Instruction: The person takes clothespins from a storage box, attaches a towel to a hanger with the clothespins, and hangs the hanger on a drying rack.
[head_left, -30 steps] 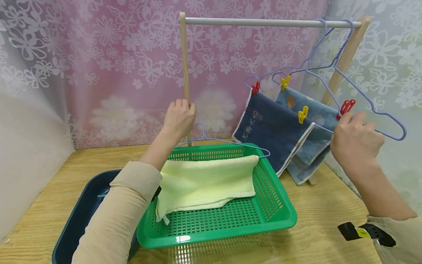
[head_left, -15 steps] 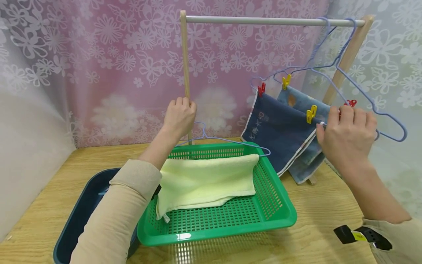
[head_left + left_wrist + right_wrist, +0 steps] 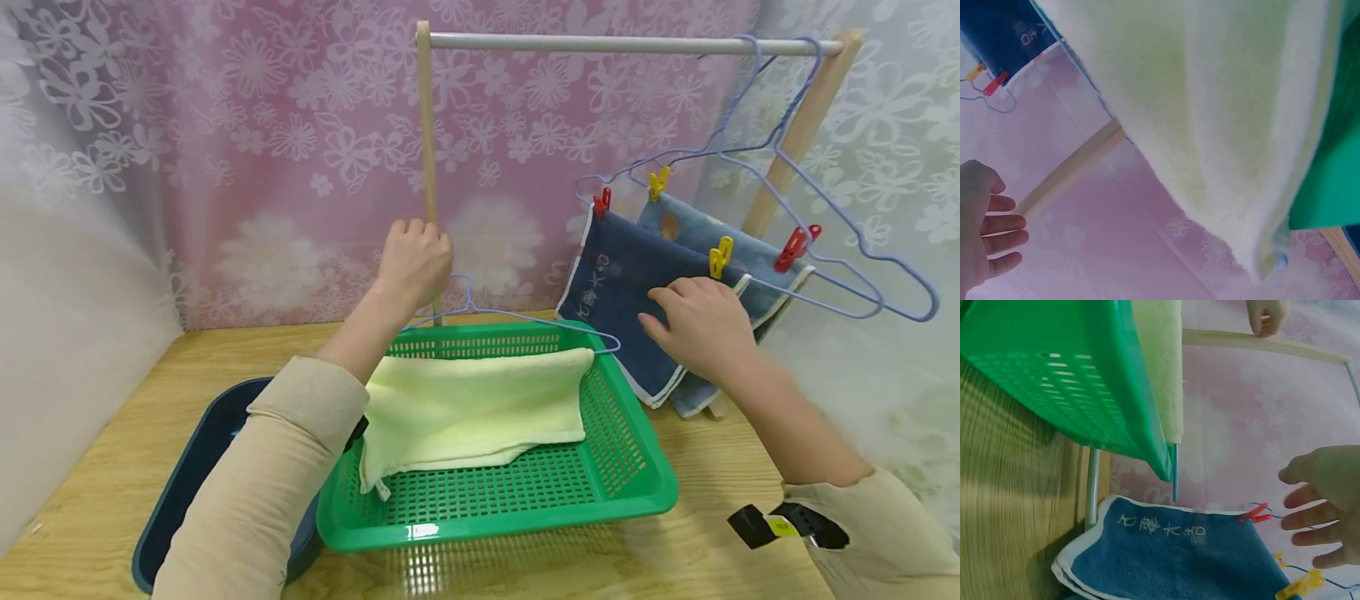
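My left hand [image 3: 415,262] is in front of the left wooden post [image 3: 429,158]; its fingers [image 3: 1007,240] are loosely bent, and no grip on the post shows. My right hand [image 3: 705,325] is in front of the dark blue cloth [image 3: 637,300], fingers relaxed, holding nothing. That cloth hangs from a blue wire hanger [image 3: 840,308] by a red clip [image 3: 602,202] and a yellow clip [image 3: 721,257]. Behind it, a lighter blue cloth [image 3: 750,250] hangs on a second hanger. A pale yellow towel [image 3: 480,408] drapes over another hanger [image 3: 510,313] at the green basket [image 3: 495,529].
A metal rail [image 3: 600,43] tops the wooden rack, both hung hangers near its right end. A dark blue tub [image 3: 187,475] stands left of the basket, partly behind my left arm. Flowered curtains [image 3: 300,167] surround the wooden table [image 3: 112,483].
My right hand has left the right end of the hangers and moved leftward to the front of the dark blue cloth. The front hanger has shifted slightly right. My left hand stays by the post.
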Demonstrator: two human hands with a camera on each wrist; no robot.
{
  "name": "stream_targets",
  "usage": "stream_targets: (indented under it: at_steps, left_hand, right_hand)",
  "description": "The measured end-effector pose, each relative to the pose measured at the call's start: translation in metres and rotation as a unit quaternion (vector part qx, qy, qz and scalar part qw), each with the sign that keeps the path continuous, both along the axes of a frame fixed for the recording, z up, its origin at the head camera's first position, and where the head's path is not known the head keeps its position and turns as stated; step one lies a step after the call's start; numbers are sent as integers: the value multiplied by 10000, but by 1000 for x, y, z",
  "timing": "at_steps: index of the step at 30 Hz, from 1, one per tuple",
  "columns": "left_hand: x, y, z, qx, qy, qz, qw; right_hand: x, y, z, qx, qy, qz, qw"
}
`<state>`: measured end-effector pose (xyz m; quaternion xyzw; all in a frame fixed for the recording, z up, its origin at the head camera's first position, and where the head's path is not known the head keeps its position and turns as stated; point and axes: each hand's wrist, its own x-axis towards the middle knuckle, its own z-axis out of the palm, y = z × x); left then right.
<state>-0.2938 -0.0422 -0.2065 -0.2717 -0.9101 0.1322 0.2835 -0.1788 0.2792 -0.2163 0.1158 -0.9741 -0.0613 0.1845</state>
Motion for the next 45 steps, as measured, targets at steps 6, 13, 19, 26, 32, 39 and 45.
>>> stream_targets:
  at_steps: [6,13,19,26,32,39,45]
  left_hand:
    - [9,1,12,172,-845,154,9962]
    - [32,-9,17,231,-1736,186,9844]
    - [60,-30,12,440,-2123,39,9762]
    - [95,-61,-11,555,-1835,-417,9806]
    - [121,-79,-38,498,-1718,-544,9824]
    - [142,-99,-60,718,-1459,-811,9834]
    - [148,-110,-71,850,-1538,-709,9819]
  right_hand:
    - [-19,-7,-3,-157,-1270,-54,9918]
    - [-34,-10,-11,-523,-2053,154,9772]
    - [-41,-12,-10,-778,-2287,320,9699]
    - [-48,-16,-10,-936,-2414,426,9650]
    - [-55,-18,-12,-880,-2779,673,9542]
    - [-63,-20,-15,-962,-2907,1006,9466]
    - [-70,-27,-14,-824,-3099,1058,9413]
